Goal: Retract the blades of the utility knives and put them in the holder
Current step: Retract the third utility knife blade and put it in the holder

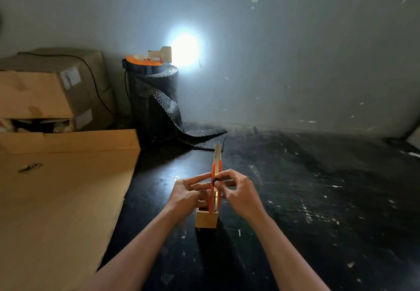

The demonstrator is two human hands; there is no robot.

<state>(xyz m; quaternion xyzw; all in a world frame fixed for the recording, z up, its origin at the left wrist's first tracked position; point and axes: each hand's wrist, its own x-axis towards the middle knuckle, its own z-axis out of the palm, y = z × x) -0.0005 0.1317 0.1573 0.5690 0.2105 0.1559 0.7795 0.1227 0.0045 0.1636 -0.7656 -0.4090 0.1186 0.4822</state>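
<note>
Two hands on one orange utility knife (213,190), upright above the wooden holder (206,219). Left hand (189,194) pinches the body; right hand (236,190) fingers closed on the black slider (216,180), apparently. Blade (218,152) out: draw slider down fully before seating.

Orange plastic knife (213,190) with bare metal blade (217,154); wooden holder (205,221); scuffed black floor (295,199).

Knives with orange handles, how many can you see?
1. The orange utility knife is held upright by both hands, left hand and right hand, above the wooden holder, blade out. More knives may be hidden inside the holder.
</note>
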